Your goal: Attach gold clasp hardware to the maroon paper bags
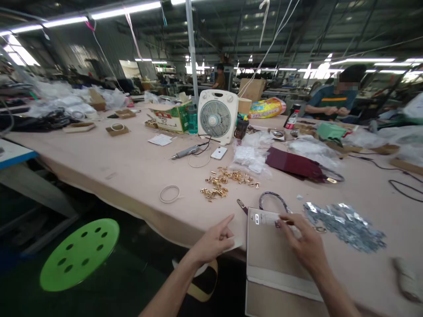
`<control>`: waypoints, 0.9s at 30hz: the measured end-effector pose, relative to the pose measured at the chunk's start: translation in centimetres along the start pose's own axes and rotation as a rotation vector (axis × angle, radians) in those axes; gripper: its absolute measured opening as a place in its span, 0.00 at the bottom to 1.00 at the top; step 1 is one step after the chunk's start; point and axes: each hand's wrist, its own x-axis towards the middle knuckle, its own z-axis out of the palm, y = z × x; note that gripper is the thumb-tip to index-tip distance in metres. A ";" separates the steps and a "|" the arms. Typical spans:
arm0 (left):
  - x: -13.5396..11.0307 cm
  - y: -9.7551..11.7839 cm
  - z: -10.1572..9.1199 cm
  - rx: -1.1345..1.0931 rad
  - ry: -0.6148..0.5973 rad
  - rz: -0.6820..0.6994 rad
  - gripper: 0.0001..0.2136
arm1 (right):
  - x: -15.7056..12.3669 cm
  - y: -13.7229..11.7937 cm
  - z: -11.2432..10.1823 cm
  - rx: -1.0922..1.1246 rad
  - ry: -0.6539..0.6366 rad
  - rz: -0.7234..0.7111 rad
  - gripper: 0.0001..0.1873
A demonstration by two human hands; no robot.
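A flat beige bag piece point(277, 251) lies at the table's front edge, with a small metal plate point(257, 219) near its upper left corner. Behind its top edge a dark patterned handle point(274, 196) loops up. My right hand point(306, 244) is over the upper right of the bag piece, thumb and fingers pinched at a small dark-red bit too small to name. Left of the bag, my left hand point(214, 240) stretches its index finger while the other fingers curl onto a small pale flat piece point(234, 244). A dark tab with a metal fitting point(242, 204) pokes out at the bag's left.
Gold-coloured metal fittings point(220, 182) lie ahead, silver metal plates point(346, 226) to the right. Farther back are a fan point(218, 116), a phone point(219, 152), a grey pen-shaped tool point(187, 152) and a maroon bag piece point(294, 164). A green stool point(81, 253) stands lower left. A co-worker point(333, 99) sits opposite.
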 end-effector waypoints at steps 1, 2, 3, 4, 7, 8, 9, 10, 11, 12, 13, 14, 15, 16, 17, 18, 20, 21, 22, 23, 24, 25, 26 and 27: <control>0.0 0.0 0.0 0.002 -0.003 -0.007 0.45 | 0.0 -1.7 0.5 0.076 -0.103 -0.037 0.10; 0.0 0.0 -0.1 0.008 -0.006 -0.011 0.45 | -0.1 -3.3 1.1 0.141 -0.206 -0.069 0.09; 0.0 0.0 -0.1 0.017 -0.010 -0.011 0.45 | -0.1 -4.7 1.8 0.193 -0.289 -0.096 0.09; 0.0 0.0 -0.1 0.028 -0.017 -0.005 0.44 | -0.2 -5.9 2.4 0.231 -0.356 -0.114 0.10; -0.2 0.0 0.0 0.043 -0.036 0.039 0.43 | -0.3 -8.5 4.2 0.293 -0.482 -0.116 0.12; -0.3 0.1 0.0 0.046 -0.036 0.055 0.42 | -0.3 -9.0 4.7 0.306 -0.513 -0.109 0.12; -0.4 0.1 0.0 0.054 -0.032 0.067 0.41 | -0.4 -9.4 5.2 0.317 -0.544 -0.104 0.12; -0.5 0.1 0.1 0.066 -0.025 0.074 0.40 | -0.4 -9.5 5.5 0.325 -0.566 -0.102 0.11; -0.6 0.2 0.1 0.083 -0.018 0.075 0.39 | -0.4 -9.6 5.8 0.331 -0.582 -0.103 0.11; -0.7 0.3 0.2 0.106 -0.012 0.070 0.38 | -0.5 -9.5 6.1 0.336 -0.590 -0.107 0.11; -0.7 0.4 0.2 0.136 -0.006 0.064 0.38 | -0.6 -9.4 6.3 0.340 -0.590 -0.109 0.11; -0.8 0.5 0.3 0.175 0.002 0.063 0.37 | -0.7 -9.2 6.5 0.344 -0.587 -0.109 0.11; -0.8 0.6 0.4 0.222 0.010 0.065 0.36 | -0.9 -9.0 6.6 0.349 -0.581 -0.107 0.11; -0.9 0.7 0.4 0.273 0.018 0.071 0.36 | -1.1 -8.8 6.8 0.356 -0.572 -0.102 0.10; -0.9 0.9 0.5 0.320 0.028 0.080 0.35 | -1.2 -8.6 6.9 0.363 -0.567 -0.099 0.10; -0.9 1.0 0.5 0.358 0.037 0.089 0.35 | -1.4 -8.5 7.0 0.370 -0.557 -0.095 0.09; -1.0 1.4 0.6 0.401 0.036 0.095 0.34 | -1.6 -8.4 7.2 0.381 -0.538 -0.087 0.09; -1.1 1.6 0.6 0.414 0.032 0.093 0.34 | -1.7 -8.4 7.2 0.383 -0.529 -0.086 0.10; -1.1 1.8 0.6 0.427 0.032 0.090 0.34 | -1.8 -8.5 7.3 0.383 -0.520 -0.086 0.10; -1.2 2.0 0.6 0.439 0.034 0.085 0.33 | -1.8 -8.5 7.4 0.380 -0.511 -0.088 0.10; -1.2 2.1 0.6 0.449 0.040 0.081 0.33 | -1.9 -8.5 7.4 0.375 -0.504 -0.089 0.09; -1.3 2.3 0.6 0.456 0.049 0.079 0.33 | -1.9 -8.5 7.5 0.369 -0.499 -0.094 0.10; -1.3 2.4 0.7 0.462 0.056 0.077 0.33 | -1.9 -8.5 7.5 0.364 -0.492 -0.102 0.10; -1.3 2.4 0.7 0.467 0.058 0.075 0.32 | -2.0 -8.5 7.6 0.362 -0.486 -0.111 0.10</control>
